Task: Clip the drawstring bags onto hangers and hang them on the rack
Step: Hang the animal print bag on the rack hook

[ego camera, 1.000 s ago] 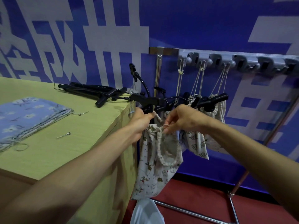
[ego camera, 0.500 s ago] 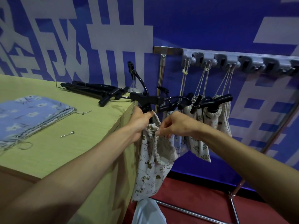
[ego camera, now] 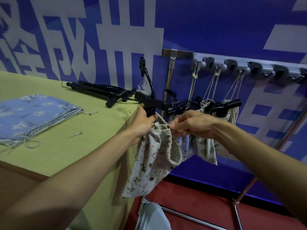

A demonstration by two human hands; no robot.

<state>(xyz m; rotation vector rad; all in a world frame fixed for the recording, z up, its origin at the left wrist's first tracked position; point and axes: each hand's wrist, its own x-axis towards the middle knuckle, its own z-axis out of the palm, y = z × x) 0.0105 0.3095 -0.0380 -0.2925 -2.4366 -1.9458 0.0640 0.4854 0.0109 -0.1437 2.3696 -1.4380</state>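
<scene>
Cloth of the drawstring bag [ego camera: 149, 163] was pale and soft, printed with small animal figures, and it hung in wrinkles just off the corner of the table [ego camera: 58, 155]. Its mouth had a thick gathered hem, which sagged in a loop on the right side. Above it was a black hanger [ego camera: 154, 102] of smooth plastic, with a curved hook that stood up.

The left hand [ego camera: 142, 123] had a closed grip: its fingers were curled around the top edge of the bag, at the place where the hanger's clip came down. The right hand [ego camera: 191, 125] had a narrow grip; its thumb and forefinger pinched the thin twisted cord [ego camera: 164, 126] at the bag's hem, and the other fingers were bent under.

Behind the hands stood the rack [ego camera: 249, 67], a metal bar with a row of grey plastic hooks. Other pale bags [ego camera: 206, 146], one with a leaf print, hung there by thin cords, with black hangers across their tops; the right forearm hid part of them. On the yellow-green table lay a pile of spare black hangers [ego camera: 99, 90], a stack of folded blue cloth [ego camera: 33, 113] with white flowers, and two small metal pins [ego camera: 76, 134]. The wall behind was blue with large white shapes, and the floor [ego camera: 199, 201] below was red.
</scene>
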